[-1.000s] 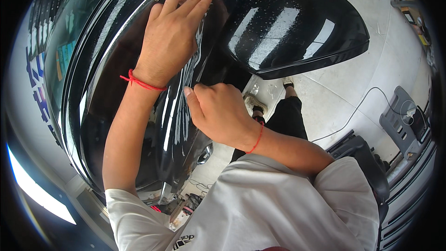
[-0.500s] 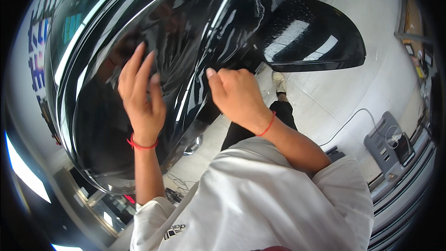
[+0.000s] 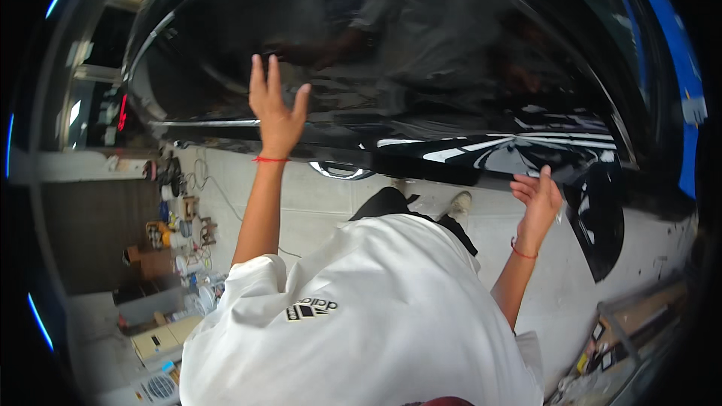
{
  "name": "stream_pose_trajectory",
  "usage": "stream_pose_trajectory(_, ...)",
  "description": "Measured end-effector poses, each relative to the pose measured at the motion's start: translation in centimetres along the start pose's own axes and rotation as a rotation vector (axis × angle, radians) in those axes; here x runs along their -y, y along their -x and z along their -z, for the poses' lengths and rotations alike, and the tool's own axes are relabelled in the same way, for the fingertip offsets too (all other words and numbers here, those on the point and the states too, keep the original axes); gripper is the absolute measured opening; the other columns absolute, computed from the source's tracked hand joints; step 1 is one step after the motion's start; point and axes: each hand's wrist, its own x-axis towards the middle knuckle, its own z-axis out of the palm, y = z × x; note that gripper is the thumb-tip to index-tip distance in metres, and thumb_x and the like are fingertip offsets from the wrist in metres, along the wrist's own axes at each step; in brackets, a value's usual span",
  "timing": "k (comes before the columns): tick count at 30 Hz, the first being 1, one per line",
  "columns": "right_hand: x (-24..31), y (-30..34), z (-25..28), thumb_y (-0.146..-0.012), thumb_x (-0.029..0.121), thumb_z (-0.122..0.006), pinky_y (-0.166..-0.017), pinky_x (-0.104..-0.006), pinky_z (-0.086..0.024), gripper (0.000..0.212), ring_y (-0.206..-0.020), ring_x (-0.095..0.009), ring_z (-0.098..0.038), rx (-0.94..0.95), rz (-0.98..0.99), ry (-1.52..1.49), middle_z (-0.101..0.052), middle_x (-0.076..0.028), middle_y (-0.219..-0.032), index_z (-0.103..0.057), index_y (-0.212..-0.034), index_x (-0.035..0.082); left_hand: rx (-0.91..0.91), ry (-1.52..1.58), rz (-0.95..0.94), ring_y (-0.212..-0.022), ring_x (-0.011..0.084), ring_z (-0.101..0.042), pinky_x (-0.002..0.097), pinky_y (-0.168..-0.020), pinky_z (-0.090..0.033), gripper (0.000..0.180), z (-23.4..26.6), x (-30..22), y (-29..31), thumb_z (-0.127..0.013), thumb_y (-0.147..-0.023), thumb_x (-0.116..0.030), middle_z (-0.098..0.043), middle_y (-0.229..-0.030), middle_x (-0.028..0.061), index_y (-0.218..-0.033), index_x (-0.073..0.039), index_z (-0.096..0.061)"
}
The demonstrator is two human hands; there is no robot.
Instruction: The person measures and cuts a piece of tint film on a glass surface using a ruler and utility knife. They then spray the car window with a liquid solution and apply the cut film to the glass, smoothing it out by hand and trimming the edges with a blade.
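The glossy dark side of a car (image 3: 331, 22) fills the upper view, and a loose-looking shiny sheet of film (image 3: 489, 152) runs along its near edge. Creases fan out across this film close to the mirror. My left hand (image 3: 278, 113) reaches over the dark surface at left with fingers spread, holding nothing; whether the fingertips touch it is unclear. At the near edge on the right, my right hand (image 3: 538, 199) has its fingers curled and thumb up, apparently pinching the film's edge. Just right of it hangs the black side mirror (image 3: 599, 225).
A chrome-edged oval part (image 3: 340, 171) projects below the car's edge. Cluttered tools and bottles (image 3: 184, 244) line the floor at left, with a cable (image 3: 226, 203) nearby. A wooden-sided rack (image 3: 639, 323) stands at lower right. Blue material (image 3: 681, 90) covers the far-right side.
The view has swung round, putting the mirror at far right. My hands have moved wide apart. My left fingers remain spread; my right hand has turned over, with its fingers showing.
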Motion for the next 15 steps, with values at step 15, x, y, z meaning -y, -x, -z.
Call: stream_pose_trajectory(15, 1.6, 5.0, 1.5, -0.106, 0.041, -0.066, -0.070, -0.0278, -0.058, 0.042, -0.077, -0.016, -0.075, 0.192, 0.069, 0.304, -0.078, -0.011, -0.090, -0.076, -0.113, 0.001, -0.120, 0.113, -0.206, -0.158, 0.0420, -0.030, 0.0515, -0.126, -0.027, 0.075, -2.3, -1.6, -1.9, -0.079, -0.099, -0.027, -0.033, -0.170, 0.0243, -0.160, 0.000, -0.045)
